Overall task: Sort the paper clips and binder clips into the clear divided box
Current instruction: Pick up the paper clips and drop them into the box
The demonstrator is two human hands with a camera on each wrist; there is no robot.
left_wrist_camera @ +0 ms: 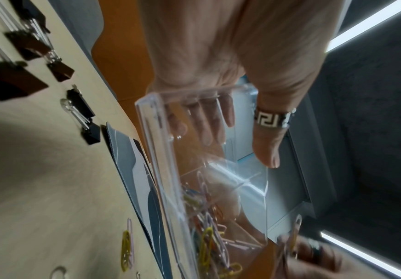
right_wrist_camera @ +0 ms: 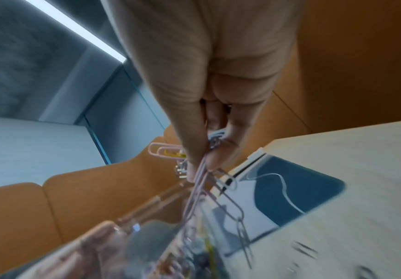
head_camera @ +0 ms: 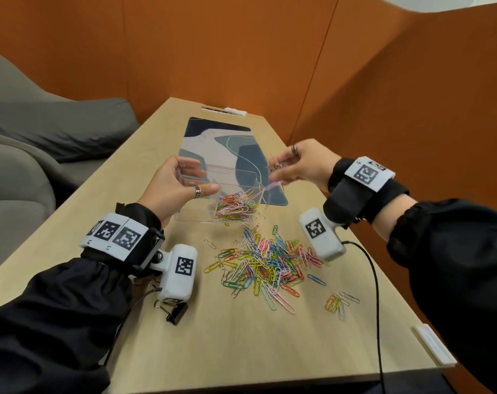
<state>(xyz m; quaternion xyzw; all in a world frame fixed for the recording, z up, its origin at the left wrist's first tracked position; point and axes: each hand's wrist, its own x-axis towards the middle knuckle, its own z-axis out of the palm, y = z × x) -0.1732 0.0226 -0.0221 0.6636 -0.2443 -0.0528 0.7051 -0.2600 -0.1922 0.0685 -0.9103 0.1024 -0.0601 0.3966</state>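
Observation:
My left hand (head_camera: 181, 183) grips the clear divided box (head_camera: 230, 177) by its left end and holds it tilted above the table, thumb on the near wall (left_wrist_camera: 266, 151). Coloured paper clips (head_camera: 237, 206) fill its right compartment. My right hand (head_camera: 281, 170) pinches a small bunch of paper clips (right_wrist_camera: 202, 181) just above the box's right end; some dangle linked together. A big heap of loose paper clips (head_camera: 267, 263) lies on the table below. A black binder clip (head_camera: 176, 314) sits near my left wrist, and several more binder clips (left_wrist_camera: 27, 47) show in the left wrist view.
A patterned desk mat (head_camera: 221, 143) lies under and beyond the box. A small cluster of clips (head_camera: 338, 304) lies at the right front. A white card (head_camera: 432, 348) rests on the right table edge, and a cable (head_camera: 375, 280) trails there. Orange partitions enclose the table; a grey sofa stands left.

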